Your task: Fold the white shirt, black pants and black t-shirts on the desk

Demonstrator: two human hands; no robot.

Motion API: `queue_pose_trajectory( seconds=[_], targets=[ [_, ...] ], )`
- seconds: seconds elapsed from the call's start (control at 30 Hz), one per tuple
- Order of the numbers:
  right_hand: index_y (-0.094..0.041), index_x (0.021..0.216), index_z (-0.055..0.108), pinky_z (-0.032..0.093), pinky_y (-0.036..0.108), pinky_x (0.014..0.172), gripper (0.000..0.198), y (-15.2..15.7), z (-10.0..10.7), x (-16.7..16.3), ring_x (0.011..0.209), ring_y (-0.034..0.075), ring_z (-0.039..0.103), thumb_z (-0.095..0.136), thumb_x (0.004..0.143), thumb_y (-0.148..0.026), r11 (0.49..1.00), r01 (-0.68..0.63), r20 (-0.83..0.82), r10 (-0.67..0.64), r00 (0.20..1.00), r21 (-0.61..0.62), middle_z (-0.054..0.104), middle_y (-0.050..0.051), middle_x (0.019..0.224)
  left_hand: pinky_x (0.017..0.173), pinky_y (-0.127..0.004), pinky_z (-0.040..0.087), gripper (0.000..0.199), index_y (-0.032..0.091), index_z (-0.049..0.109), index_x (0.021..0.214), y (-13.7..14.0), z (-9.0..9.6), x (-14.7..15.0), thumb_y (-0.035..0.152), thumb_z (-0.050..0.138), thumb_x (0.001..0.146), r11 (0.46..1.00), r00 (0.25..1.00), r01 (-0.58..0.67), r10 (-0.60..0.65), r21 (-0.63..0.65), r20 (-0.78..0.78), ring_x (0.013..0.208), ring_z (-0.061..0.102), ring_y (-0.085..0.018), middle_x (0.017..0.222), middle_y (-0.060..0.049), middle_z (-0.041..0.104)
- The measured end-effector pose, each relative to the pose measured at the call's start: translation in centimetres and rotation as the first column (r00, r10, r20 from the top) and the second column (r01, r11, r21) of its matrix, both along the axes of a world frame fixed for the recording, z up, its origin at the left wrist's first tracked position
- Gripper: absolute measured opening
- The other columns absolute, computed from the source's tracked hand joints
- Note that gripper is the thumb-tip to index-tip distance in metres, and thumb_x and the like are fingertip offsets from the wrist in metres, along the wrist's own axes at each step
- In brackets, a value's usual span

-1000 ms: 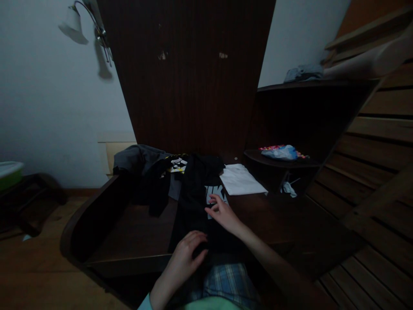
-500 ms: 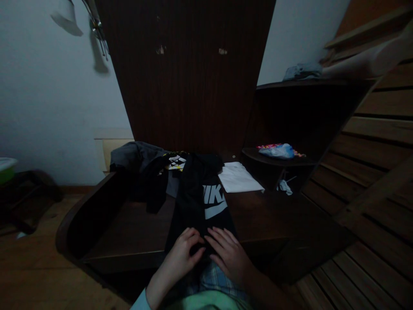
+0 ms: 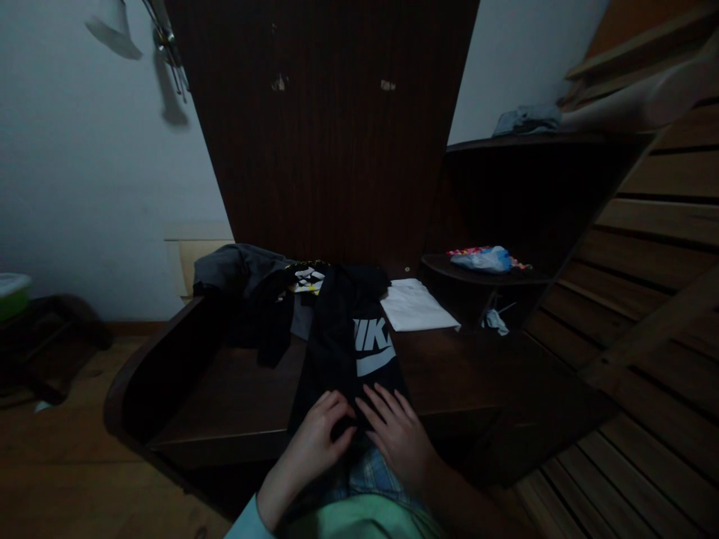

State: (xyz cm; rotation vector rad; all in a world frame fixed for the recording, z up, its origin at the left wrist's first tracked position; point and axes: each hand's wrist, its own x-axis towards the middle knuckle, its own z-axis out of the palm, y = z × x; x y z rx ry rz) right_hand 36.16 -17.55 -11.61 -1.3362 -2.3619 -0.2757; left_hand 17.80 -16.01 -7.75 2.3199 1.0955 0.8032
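Observation:
A black shirt-like garment (image 3: 329, 344) with white lettering and a white swoosh lies folded lengthwise on the dark wooden desk, its near end toward my body. My left hand (image 3: 321, 434) rests at the near end, fingers curved and the thumb apart from them, dark cloth around the fingertips. Beside it, my right hand (image 3: 396, 430) lies with fingers spread on the cloth below the print. Against the back panel, a heap of dark grey and black clothes (image 3: 241, 273) sits left of the garment. A folded white cloth (image 3: 419, 305) lies to its right.
A tall dark panel (image 3: 326, 150) stands behind the desk surface (image 3: 236, 404). Right of it, a corner shelf (image 3: 488, 282) bears a blue-and-white plastic bag (image 3: 483, 260). Wooden slats (image 3: 663, 232) rise at the right. A wall lamp (image 3: 112, 30) hangs upper left.
Both hands have shifted very slightly away from my body along the garment, and the right fingers are a little more spread. The clothes lie as before; the view has moved slightly.

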Motion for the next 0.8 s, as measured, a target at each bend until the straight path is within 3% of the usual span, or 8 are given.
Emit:
queue_pose_trajectory(
  seconds=[0.4,0.5,0.67,0.8],
  targets=[
    [-0.025,0.121,0.049,0.039,0.04,0.095,0.036,0.1,0.3,0.6,0.117,0.018,0.045,0.041,0.086,-0.022,0.999,-0.051,-0.106,0.05,0.993,-0.013,0.053,0.004,0.124,0.076,-0.031,0.043,0.01,0.019,0.054,0.08,0.3,-0.1,0.2,0.012,0.049,0.075,1.0,0.999,-0.02,0.021,-0.017,0.035,0.081,0.053,-0.017,0.083,-0.003,0.057],
    [-0.023,0.115,0.054,0.041,0.038,0.094,0.034,-0.1,0.4,0.3,0.112,0.017,0.05,0.036,0.087,-0.019,1.0,-0.02,-0.183,0.018,0.983,-0.005,0.059,0.004,0.117,0.074,-0.031,0.044,0.009,0.019,0.053,0.081,0.3,-0.1,0.2,0.014,0.046,0.077,0.998,0.998,-0.051,0.052,-0.03,0.045,0.08,0.053,-0.018,0.082,-0.004,0.057],
    [-0.019,0.117,0.053,0.04,0.042,0.095,0.043,-0.7,0.7,-0.7,0.113,0.024,0.047,0.051,0.079,-0.038,0.999,0.031,-0.233,-0.036,0.972,-0.021,0.055,0.009,0.12,0.074,-0.029,0.045,0.008,0.019,0.053,0.083,0.4,-0.1,0.2,0.017,0.045,0.08,0.993,0.991,-0.089,0.096,-0.076,0.089,0.081,0.055,-0.017,0.083,-0.003,0.058],
    [-0.018,0.114,0.054,0.041,0.041,0.093,0.037,-0.8,0.4,-1.5,0.111,0.023,0.049,0.048,0.08,-0.029,0.995,0.092,-0.296,-0.098,0.95,-0.034,0.057,0.009,0.118,0.074,-0.028,0.045,0.008,0.019,0.053,0.084,0.4,0.0,0.2,0.017,0.046,0.08,0.993,0.99,-0.086,0.094,-0.08,0.102,0.081,0.055,-0.016,0.084,-0.003,0.058]
  ],
)
